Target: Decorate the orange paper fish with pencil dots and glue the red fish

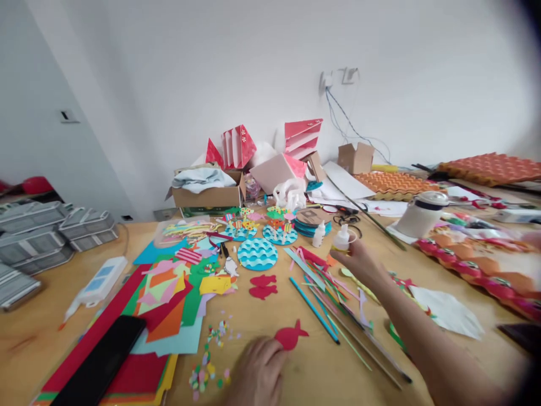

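A red paper fish (288,336) lies near the front of the table, with the closed fingertips of my left hand (258,369) on its left end. Farther right, my right hand (358,260) reaches out to a small glue bottle (341,237) with a white nozzle, its fingers around the bottle's lower part. Another white bottle (319,234) stands just left of it. Two more red fish (262,286) lie on the wood, below a round blue wave-patterned disc (257,254).
Coloured paper sheets (169,299), a black phone (99,361) and a glue gun (99,282) occupy the left. Paper strips and a blue pen (315,310) lie between my arms. A white jar (420,214) stands at right; boxes (207,195) line the wall.
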Action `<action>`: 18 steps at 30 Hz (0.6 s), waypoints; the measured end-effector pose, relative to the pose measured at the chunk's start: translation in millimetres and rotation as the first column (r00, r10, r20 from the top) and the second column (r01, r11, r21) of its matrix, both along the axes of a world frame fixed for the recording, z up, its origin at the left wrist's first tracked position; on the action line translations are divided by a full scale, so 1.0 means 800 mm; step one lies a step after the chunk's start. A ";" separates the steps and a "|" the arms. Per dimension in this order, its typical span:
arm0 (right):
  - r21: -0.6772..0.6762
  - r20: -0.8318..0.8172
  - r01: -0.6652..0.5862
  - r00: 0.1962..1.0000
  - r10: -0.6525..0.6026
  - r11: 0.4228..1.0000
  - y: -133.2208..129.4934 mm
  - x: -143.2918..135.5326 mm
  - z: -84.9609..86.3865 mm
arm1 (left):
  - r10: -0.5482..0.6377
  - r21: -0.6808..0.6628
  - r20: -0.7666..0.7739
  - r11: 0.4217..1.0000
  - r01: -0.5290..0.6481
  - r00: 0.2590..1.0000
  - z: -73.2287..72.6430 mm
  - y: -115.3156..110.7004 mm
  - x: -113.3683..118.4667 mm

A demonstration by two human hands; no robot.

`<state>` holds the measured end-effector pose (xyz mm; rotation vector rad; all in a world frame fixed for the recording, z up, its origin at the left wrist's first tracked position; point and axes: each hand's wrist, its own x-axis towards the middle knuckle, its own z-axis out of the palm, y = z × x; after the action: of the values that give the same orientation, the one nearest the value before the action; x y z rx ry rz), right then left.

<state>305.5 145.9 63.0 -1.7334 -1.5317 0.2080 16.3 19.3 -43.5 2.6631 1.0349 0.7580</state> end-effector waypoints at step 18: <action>0.028 -0.703 -0.521 0.597 0.387 0.853 -0.218 -0.131 -0.057 | 0.427 -0.610 0.784 0.401 0.683 0.450 0.095 -0.039 0.053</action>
<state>200.7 -28.7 17.0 -1.1144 -1.3531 1.1685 59.1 -12.0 32.9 0.9700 0.5082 0.9488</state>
